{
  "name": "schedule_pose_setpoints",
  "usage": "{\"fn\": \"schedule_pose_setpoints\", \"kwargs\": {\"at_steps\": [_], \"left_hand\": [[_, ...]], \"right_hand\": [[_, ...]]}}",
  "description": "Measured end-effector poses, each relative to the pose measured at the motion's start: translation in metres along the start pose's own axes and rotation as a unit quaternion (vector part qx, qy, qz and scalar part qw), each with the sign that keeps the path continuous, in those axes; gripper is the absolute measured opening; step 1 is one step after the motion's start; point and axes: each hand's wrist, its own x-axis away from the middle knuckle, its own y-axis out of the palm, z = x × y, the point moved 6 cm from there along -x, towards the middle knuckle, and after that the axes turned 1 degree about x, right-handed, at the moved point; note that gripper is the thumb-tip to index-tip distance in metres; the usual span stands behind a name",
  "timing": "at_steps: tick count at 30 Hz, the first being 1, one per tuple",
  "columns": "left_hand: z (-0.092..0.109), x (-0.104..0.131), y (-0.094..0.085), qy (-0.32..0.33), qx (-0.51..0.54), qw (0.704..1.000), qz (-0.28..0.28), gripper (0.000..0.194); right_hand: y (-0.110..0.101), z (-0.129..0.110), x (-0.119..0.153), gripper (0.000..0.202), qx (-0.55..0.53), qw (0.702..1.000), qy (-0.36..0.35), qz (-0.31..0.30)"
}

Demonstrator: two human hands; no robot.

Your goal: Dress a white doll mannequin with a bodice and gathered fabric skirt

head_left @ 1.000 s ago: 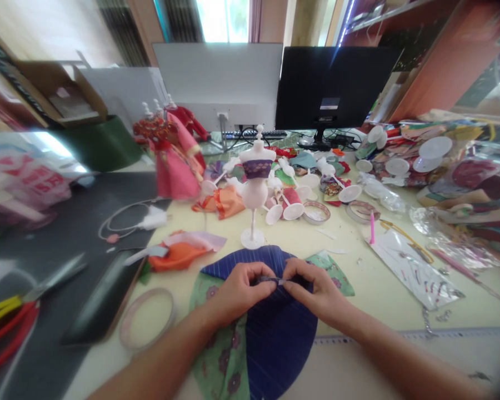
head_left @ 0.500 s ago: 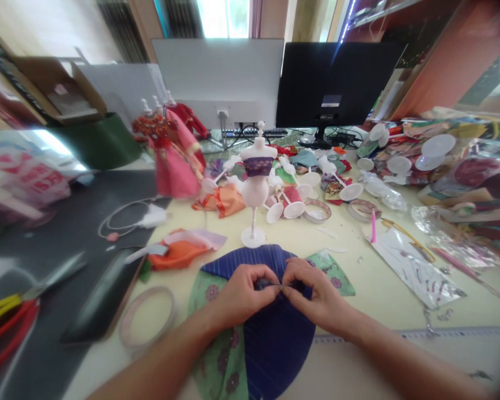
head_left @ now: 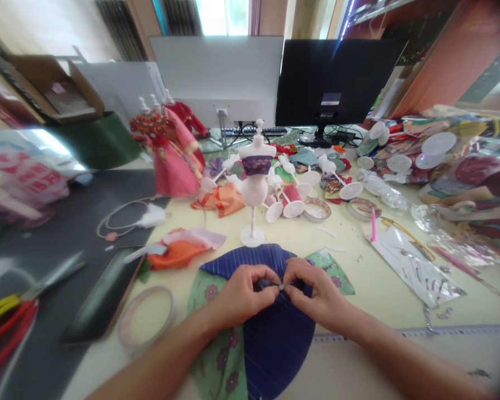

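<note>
A round piece of blue striped fabric [head_left: 275, 350] lies at the front middle, with green floral fabric [head_left: 220, 355] at its left side and more green at its upper right. My left hand [head_left: 248, 291] pinches the blue fabric's edge near its middle opening. Facing it, my right hand [head_left: 312, 286] pinches the same edge, the fingertips of both hands nearly touching. A small pale bit shows between them, too small to name. Just behind stands a white mini mannequin [head_left: 255, 191] with a purple patterned band round its chest.
Scissors [head_left: 29, 300], a dark phone [head_left: 104, 300] and a tape roll [head_left: 146, 319] lie at left. Behind are orange fabric [head_left: 179, 253], toppled mannequins [head_left: 291, 205] and two monitors [head_left: 337, 83]. A plastic packet [head_left: 416, 266] and a ruler [head_left: 454, 330] are at right.
The fingertips of my two hands have moved slightly apart, and a small pale bit now shows between them. The fabric lies nearly as before.
</note>
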Motion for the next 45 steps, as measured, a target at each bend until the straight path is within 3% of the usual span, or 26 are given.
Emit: {"fn": "schedule_pose_setpoints", "kwargs": {"at_steps": [5,19,32,36,39,42,45], "left_hand": [[-0.001,-0.001,0.001,0.012,-0.002,1.0,0.007,0.01],[-0.009,0.0,0.002,-0.021,0.062,0.997,-0.034,0.015],[-0.008,-0.001,-0.001,-0.012,0.054,0.998,-0.008,0.011],[0.008,0.004,-0.009,0.088,-0.029,0.991,0.098,0.022],[0.027,0.015,-0.013,0.214,-0.11,0.952,0.189,0.014],[0.036,0.022,-0.008,0.279,-0.198,0.915,0.213,0.005],[0.037,0.023,-0.002,0.288,-0.25,0.903,0.195,0.006]], "right_hand": [[0.002,0.0,0.0,0.01,0.001,1.0,-0.009,-0.001],[0.006,0.01,0.0,0.012,-0.139,0.981,0.09,-0.099],[0.001,0.014,0.001,0.013,-0.129,0.984,0.093,-0.077],[-0.003,0.014,0.0,0.012,-0.116,0.988,0.09,-0.046],[-0.004,0.015,0.0,0.012,-0.112,0.989,0.095,-0.027],[-0.003,0.014,0.0,0.011,-0.099,0.99,0.094,-0.021],[-0.002,0.012,0.0,0.011,-0.087,0.993,0.081,-0.022]]}}
